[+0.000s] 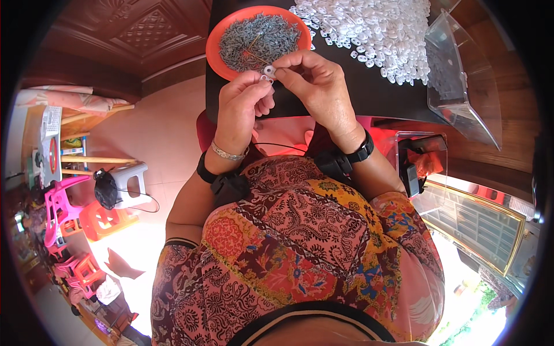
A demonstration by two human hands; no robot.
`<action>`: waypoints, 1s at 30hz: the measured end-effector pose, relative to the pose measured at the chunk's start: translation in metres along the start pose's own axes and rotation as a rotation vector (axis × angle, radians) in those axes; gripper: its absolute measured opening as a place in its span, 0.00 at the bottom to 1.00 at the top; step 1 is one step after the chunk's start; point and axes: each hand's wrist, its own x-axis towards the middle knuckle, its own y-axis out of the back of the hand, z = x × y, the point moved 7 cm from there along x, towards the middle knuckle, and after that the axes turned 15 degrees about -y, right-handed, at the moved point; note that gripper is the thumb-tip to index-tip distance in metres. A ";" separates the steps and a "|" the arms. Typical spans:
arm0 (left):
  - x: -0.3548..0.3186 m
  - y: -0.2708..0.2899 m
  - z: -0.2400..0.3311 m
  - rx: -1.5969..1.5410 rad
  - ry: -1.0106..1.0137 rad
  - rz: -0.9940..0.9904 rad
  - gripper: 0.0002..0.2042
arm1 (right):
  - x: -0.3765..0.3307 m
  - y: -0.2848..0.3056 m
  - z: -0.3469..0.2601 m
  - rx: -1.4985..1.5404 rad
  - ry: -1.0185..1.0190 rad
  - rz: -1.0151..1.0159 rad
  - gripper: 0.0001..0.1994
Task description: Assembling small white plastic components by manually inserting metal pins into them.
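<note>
My left hand [245, 102] is closed, thumb against fingers, pinching a small white plastic piece [265, 78]. Right beside it, my right hand [321, 86] pinches another small white plastic piece with a dark hole [269, 70] between thumb and forefinger. The two pieces are close together; whether they are joined I cannot tell. Just beyond my fingers, an orange-red bowl [211, 51] holds many grey, screw-like pieces [254, 40]. A thin brownish strip lies over them. A large heap of small white plastic pieces with holes [375, 32] covers the table to the right of the bowl.
The heap and bowl stand on a dark table [398, 102]. A clear plastic bin [453, 72] stands at its right edge. A clear box with dark items [412, 170] is lower right. Farther left are a grey stool [131, 181] and several pink and orange stools.
</note>
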 end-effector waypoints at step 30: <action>0.006 -0.008 -0.007 -0.062 -0.031 -0.018 0.16 | -0.013 -0.008 -0.024 -0.432 0.248 -0.004 0.14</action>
